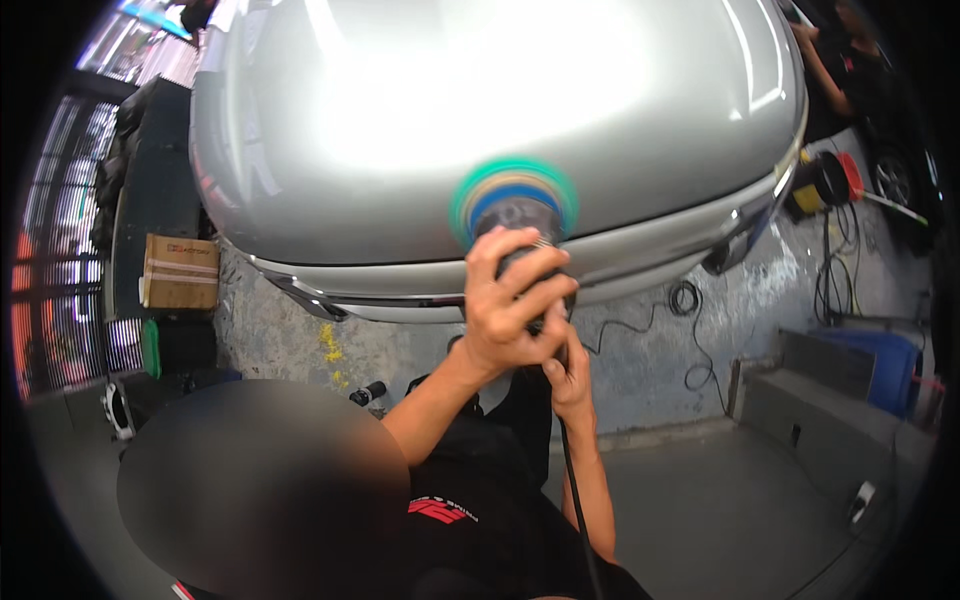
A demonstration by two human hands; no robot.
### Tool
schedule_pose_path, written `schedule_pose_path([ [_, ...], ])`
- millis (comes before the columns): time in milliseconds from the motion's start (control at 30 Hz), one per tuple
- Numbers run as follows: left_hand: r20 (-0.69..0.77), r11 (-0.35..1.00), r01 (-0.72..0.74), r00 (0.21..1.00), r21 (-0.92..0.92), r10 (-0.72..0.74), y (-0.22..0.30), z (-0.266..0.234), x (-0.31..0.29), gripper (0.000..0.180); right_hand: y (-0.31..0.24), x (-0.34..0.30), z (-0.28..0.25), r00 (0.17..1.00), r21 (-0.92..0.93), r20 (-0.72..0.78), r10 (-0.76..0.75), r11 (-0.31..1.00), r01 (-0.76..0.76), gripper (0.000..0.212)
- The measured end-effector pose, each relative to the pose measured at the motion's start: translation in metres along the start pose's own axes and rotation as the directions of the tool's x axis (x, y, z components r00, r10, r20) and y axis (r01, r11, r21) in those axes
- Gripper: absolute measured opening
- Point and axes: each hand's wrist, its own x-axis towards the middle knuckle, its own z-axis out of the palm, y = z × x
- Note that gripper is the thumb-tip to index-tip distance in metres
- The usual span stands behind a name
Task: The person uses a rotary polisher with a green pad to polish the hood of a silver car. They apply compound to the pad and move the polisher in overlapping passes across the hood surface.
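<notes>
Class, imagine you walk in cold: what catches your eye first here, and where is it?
First the silver car hood, glaring with reflected light across the top. At its front edge a polishing machine spins its blurred green and blue pad, gripped by the left hand on top and the right hand lower down.

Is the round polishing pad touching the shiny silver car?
Yes, the round green and blue polishing pad presses flat on the silver car hood, with both hands gripping the black polisher.
</notes>
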Motion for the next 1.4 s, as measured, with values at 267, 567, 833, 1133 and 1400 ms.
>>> schedule_pose_path([
  [267,-0.016,0.999,-0.008,1.000,-0.037,0.007,0.021,0.050,0.012,0.025,0.011,0.003,-0.041,0.995,0.039,-0.097,-0.018,0.999,0.022,0.089],
  [567,-0.010,0.991,-0.049,0.999,-0.126,0.048,0.057,0.133,0.040,0.022,0.063,-0.008,-0.137,0.996,0.154,-0.001,0.094,0.984,-0.093,0.097],
  [833,-0.001,0.989,-0.066,0.998,-0.131,0.066,0.066,0.170,0.049,0.022,0.014,0.012,-0.140,0.992,0.157,-0.122,0.025,0.988,-0.006,0.101],
  [1133,0.024,0.998,0.014,1.000,-0.065,-0.013,0.047,0.099,0.036,0.025,0.016,0.000,-0.106,0.996,0.069,0.018,0.082,0.994,-0.083,0.104],
  [1400,-0.062,0.986,0.049,0.996,-0.159,-0.060,0.056,0.119,0.086,0.018,-0.038,0.024,-0.127,0.994,0.143,-0.004,0.109,0.984,-0.107,0.084],
])
